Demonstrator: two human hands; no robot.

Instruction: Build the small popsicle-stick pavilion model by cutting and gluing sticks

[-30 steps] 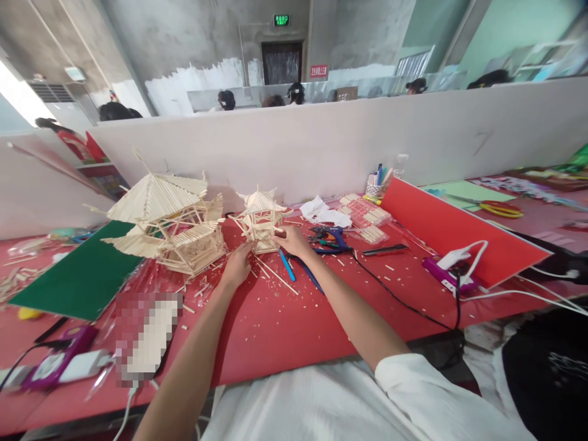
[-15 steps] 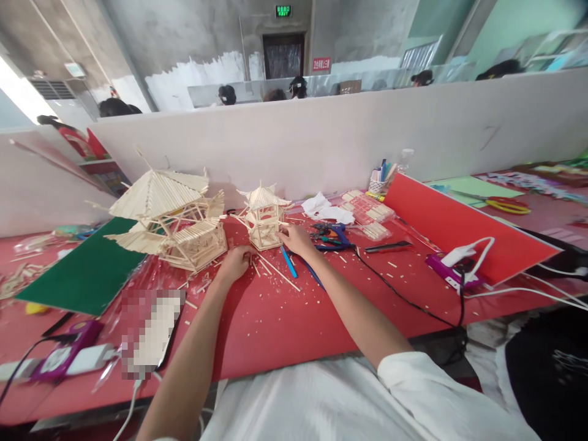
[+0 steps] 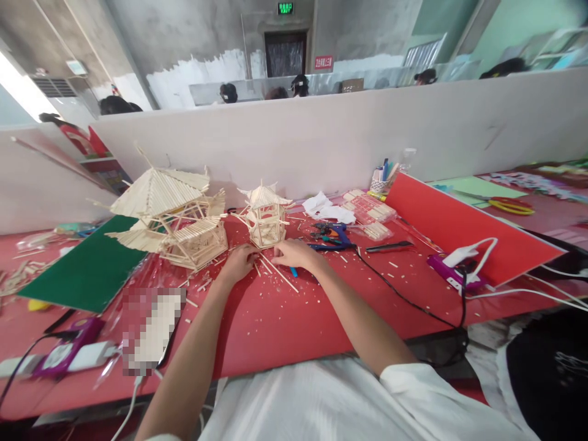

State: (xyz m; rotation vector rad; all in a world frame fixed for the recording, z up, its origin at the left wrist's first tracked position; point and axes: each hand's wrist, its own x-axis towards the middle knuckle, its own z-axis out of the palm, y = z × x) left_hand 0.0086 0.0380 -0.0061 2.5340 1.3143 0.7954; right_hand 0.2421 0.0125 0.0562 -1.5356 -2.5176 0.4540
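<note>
A small pavilion model of thin wooden sticks (image 3: 265, 215) stands on the red table (image 3: 285, 324). My left hand (image 3: 239, 263) rests just in front of its left corner, fingers curled over loose sticks (image 3: 280, 275). My right hand (image 3: 294, 253) lies palm down in front of the model's right side, fingertips pressed together on the table by the sticks. It covers part of a blue pen (image 3: 293, 271). What either hand holds is too small to make out.
A larger stick pavilion (image 3: 169, 217) stands to the left, partly on a green board (image 3: 82, 269). Pliers (image 3: 328, 236), white tissue (image 3: 328, 209), stick packs (image 3: 370, 214), a pen cup (image 3: 380, 180) and a glue gun with cable (image 3: 452, 269) lie right. A grey partition (image 3: 344, 141) backs the table; other people sit beyond.
My right hand has come down from the small pavilion's right side to the table in front of it. My left hand stays by the loose sticks.
</note>
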